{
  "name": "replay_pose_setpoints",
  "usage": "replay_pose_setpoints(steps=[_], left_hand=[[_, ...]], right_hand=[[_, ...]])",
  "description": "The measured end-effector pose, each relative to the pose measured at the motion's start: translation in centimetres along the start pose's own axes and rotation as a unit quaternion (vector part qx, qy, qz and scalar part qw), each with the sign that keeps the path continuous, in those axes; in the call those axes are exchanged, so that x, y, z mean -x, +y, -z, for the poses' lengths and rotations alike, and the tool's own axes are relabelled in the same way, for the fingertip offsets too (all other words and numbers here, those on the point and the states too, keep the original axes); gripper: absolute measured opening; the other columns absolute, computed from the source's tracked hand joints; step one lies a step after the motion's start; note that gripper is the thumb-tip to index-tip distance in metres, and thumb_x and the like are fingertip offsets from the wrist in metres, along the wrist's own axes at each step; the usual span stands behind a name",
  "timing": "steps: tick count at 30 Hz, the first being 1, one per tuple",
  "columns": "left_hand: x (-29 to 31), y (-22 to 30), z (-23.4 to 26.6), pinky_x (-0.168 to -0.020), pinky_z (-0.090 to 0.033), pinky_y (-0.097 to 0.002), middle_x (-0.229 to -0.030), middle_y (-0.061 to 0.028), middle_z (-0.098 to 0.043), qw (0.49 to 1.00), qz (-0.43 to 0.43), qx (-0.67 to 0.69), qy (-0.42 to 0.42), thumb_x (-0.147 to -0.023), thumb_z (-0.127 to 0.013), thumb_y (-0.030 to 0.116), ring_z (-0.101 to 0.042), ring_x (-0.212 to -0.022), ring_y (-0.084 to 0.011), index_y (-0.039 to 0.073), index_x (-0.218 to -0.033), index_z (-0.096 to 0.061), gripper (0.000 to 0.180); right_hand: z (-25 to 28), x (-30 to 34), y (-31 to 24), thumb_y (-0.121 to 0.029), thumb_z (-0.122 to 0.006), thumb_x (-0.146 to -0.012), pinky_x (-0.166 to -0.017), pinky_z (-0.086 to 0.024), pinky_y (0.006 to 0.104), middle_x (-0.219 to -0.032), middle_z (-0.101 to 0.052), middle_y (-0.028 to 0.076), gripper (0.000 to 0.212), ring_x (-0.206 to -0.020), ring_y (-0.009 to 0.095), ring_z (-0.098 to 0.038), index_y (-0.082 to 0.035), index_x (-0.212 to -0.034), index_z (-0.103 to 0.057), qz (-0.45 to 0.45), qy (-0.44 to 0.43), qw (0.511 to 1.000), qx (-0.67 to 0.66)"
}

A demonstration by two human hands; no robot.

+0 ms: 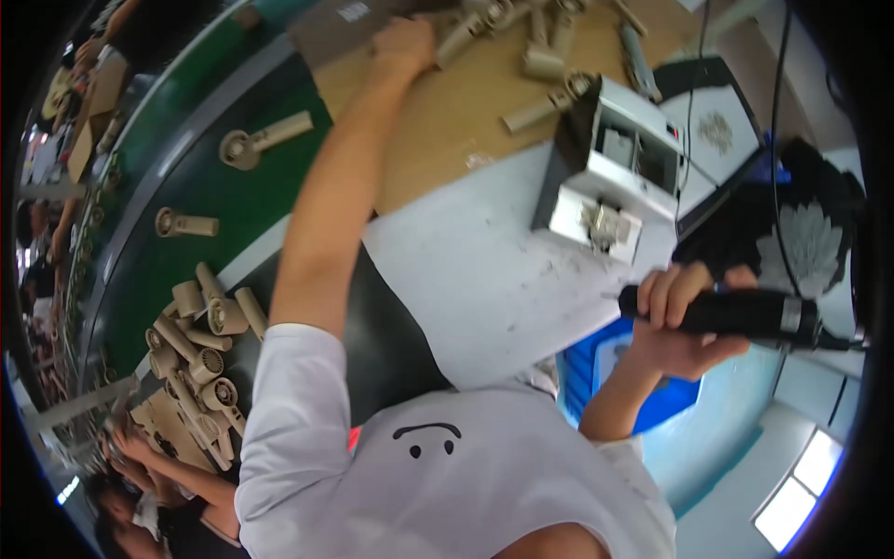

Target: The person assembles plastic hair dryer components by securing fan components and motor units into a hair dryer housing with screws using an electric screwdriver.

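My right hand (684, 321) is wrapped around a black electric screwdriver (745, 315), whose thin bit points left over the white work surface's near edge. My left arm stretches far forward, and the left hand (406, 45) is at the far edge of a brown cardboard sheet (447, 140). Beside that hand lies the handle of a beige handheld fan (458, 42); whether the fingers hold it is hard to see. Several more beige fan pieces lie to its right, among them a handheld fan (540, 110) on the cardboard.
A metal screw feeder box (633, 140) stands at the right of the white work surface (466, 270). Left, a green conveyor belt (270, 177) carries a fan (265, 140), with a pile of fans (200, 349) nearer. A blue bin (582, 373) sits below. Another person (177, 475) works at lower left.
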State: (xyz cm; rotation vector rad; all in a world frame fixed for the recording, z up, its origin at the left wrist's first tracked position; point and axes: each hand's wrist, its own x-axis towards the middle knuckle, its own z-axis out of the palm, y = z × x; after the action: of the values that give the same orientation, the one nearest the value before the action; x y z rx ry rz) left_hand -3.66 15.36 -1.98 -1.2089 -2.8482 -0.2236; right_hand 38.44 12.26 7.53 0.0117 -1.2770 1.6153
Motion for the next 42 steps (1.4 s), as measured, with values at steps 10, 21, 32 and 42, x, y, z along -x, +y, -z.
replay_pose_setpoints(steps=[10,21,32,42], left_hand=[[12.7,-0.4,4.8,-0.078,-0.049,-0.0467,-0.097,-0.0230,-0.063,0.950,-0.022,0.233,0.207,-0.083,-0.048,0.010,-0.064,-0.093,-0.0366,-0.003,-0.111,-0.046,0.031],[28.0,7.4,7.1,-0.041,-0.029,-0.0257,-0.050,0.0005,-0.043,0.763,-0.091,0.635,0.077,-0.069,-0.076,0.009,-0.038,-0.047,-0.0063,0.006,-0.054,-0.044,0.036],[31.7,10.9,4.2,-0.037,-0.026,-0.0306,-0.044,-0.0075,-0.037,0.815,-0.183,0.542,0.094,-0.061,-0.067,0.000,-0.035,-0.036,-0.0247,0.007,-0.050,-0.039,0.031],[32.4,10.4,3.9,-0.042,-0.039,-0.0353,-0.052,-0.0078,-0.055,0.848,-0.195,0.493,0.021,-0.050,-0.069,0.011,-0.055,-0.046,-0.0278,0.008,-0.057,-0.058,0.014]], right_hand=[[2.5,-2.2,4.1,-0.071,-0.036,-0.088,-0.051,-0.037,0.0312,-0.064,-0.042,0.004,0.067,-0.051,0.014,-0.038,-0.016,-0.126,-0.038,0.037,0.005,0.999,0.035],[1.1,-2.7,5.9,-0.065,-0.044,-0.089,-0.052,-0.039,0.0368,-0.062,-0.044,0.009,0.063,-0.050,0.018,-0.040,-0.010,-0.118,-0.037,-0.027,0.088,0.960,0.266],[1.1,-0.3,1.8,-0.068,-0.037,-0.089,-0.055,-0.039,0.0317,-0.069,-0.043,0.005,0.063,-0.055,0.015,-0.041,-0.016,-0.124,-0.041,-0.027,0.012,0.999,-0.033],[-3.9,0.7,-0.9,-0.056,-0.061,-0.081,-0.053,-0.036,0.0220,-0.065,-0.048,-0.004,0.061,-0.054,0.006,-0.046,-0.006,-0.116,-0.053,-0.012,-0.038,0.992,-0.117]])
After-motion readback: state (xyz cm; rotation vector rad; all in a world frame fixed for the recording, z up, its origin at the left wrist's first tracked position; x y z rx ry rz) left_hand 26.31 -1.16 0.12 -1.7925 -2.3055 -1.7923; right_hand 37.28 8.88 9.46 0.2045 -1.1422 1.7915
